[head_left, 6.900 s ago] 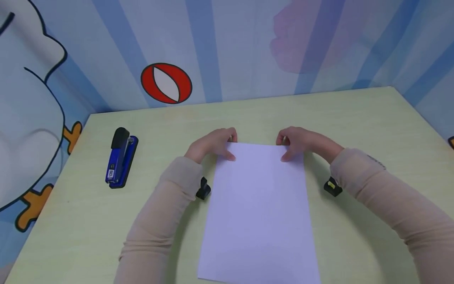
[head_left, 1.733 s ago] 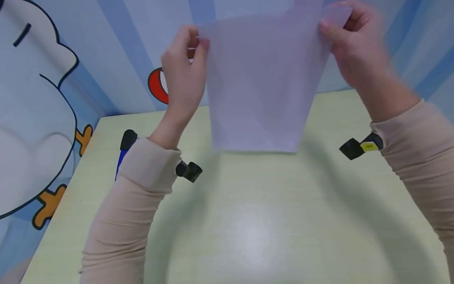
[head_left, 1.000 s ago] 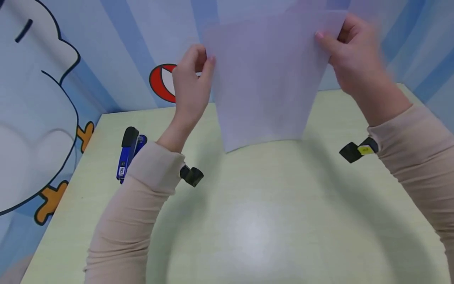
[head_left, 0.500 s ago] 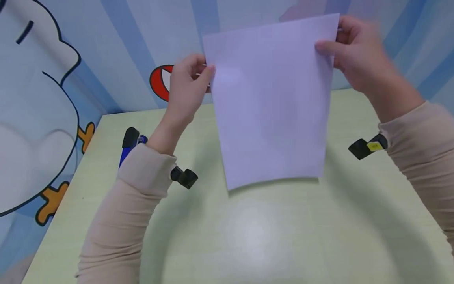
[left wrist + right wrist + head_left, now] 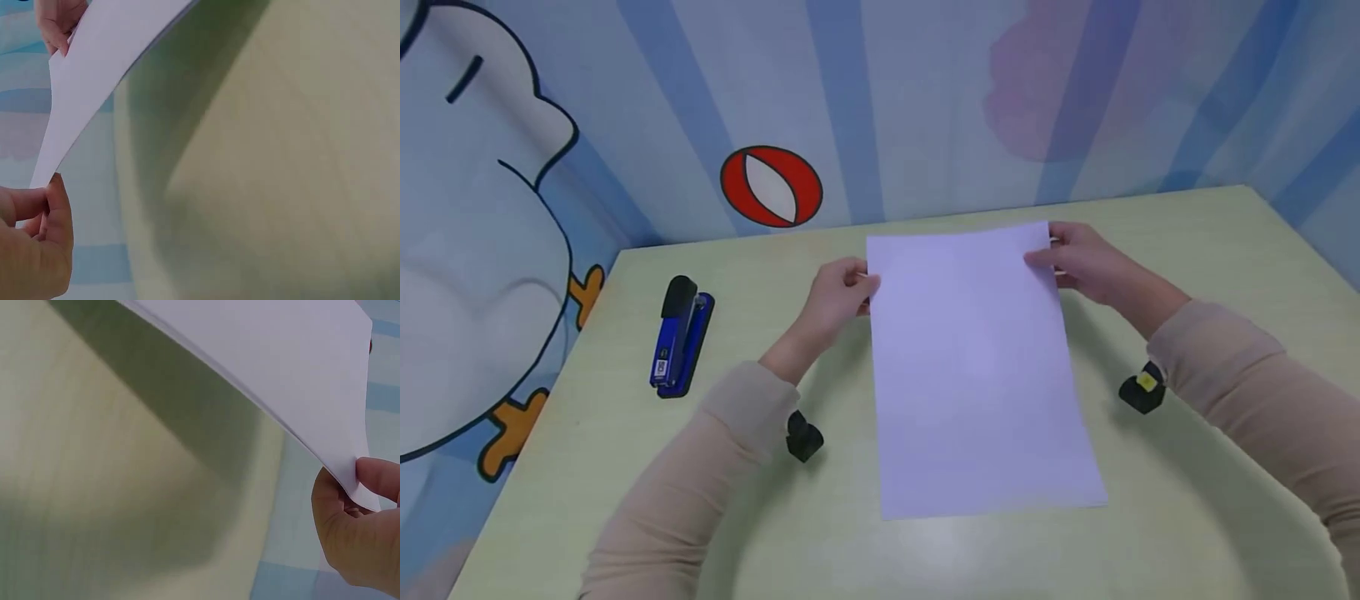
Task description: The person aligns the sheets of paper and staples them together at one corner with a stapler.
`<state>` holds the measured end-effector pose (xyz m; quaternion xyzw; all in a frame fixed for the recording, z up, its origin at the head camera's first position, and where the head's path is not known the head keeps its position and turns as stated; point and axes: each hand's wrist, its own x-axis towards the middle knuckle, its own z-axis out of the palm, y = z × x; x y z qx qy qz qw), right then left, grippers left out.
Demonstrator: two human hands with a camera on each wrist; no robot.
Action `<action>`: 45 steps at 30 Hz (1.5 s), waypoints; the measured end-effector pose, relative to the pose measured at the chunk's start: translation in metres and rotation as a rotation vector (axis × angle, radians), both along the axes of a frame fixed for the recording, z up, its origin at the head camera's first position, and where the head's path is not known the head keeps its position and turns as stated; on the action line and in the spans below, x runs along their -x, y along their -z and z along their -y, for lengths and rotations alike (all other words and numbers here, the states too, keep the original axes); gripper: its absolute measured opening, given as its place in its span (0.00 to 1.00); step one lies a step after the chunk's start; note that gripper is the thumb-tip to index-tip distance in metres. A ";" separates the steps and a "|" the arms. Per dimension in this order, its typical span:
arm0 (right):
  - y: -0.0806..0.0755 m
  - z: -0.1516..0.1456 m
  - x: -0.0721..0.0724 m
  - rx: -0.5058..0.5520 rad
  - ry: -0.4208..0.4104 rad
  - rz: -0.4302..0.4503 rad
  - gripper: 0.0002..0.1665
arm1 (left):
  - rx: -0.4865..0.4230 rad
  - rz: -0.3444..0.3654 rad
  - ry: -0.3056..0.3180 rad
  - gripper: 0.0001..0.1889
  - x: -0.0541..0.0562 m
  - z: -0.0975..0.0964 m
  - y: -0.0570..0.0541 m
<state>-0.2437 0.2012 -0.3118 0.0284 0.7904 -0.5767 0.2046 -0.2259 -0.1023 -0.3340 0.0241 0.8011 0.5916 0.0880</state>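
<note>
A blank white stack of paper [image 5: 970, 367] hangs over the middle of the table, its far end lifted above the surface. Its side edge looks layered in the right wrist view, so it seems thicker than one sheet. My left hand [image 5: 837, 300] pinches the left edge near the far corner, thumb on top and fingers underneath. On the opposite edge, my right hand [image 5: 1086, 260] pinches the far right corner the same way; the paper bends a little by the thumb in the right wrist view. Most fingers of both hands are hidden behind the paper.
A blue and black stapler [image 5: 681, 337] lies at the table's left side. The pale table [image 5: 580, 467] meets a blue striped backdrop [image 5: 925, 108] with printed cartoon figures along its far edge. A black wrist camera [image 5: 805, 437] sits under the left cuff.
Both hands first picked the paper up from the table and raised it upright before the backdrop. Now they have lowered it toward the table, still held by both edges; the stapler shows fully again.
</note>
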 end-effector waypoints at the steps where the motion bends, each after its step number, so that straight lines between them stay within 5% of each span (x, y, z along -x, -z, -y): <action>1: 0.008 0.000 0.000 -0.013 -0.006 0.016 0.36 | 0.015 0.011 -0.003 0.06 -0.001 -0.001 0.006; 7: 0.033 0.001 0.000 -0.048 -0.004 0.063 0.36 | 0.088 0.027 -0.013 0.08 -0.004 -0.004 0.030; 18: 0.047 -0.002 0.000 -0.062 0.003 0.071 0.34 | 0.096 0.039 -0.023 0.09 -0.001 -0.004 0.043; 30: 0.053 -0.002 0.001 -0.059 0.013 0.080 0.32 | 0.106 0.084 -0.043 0.11 -0.004 -0.004 0.042; 45: 0.052 -0.005 0.001 -0.102 -0.001 0.101 0.36 | 0.086 0.121 0.012 0.16 -0.003 0.002 0.042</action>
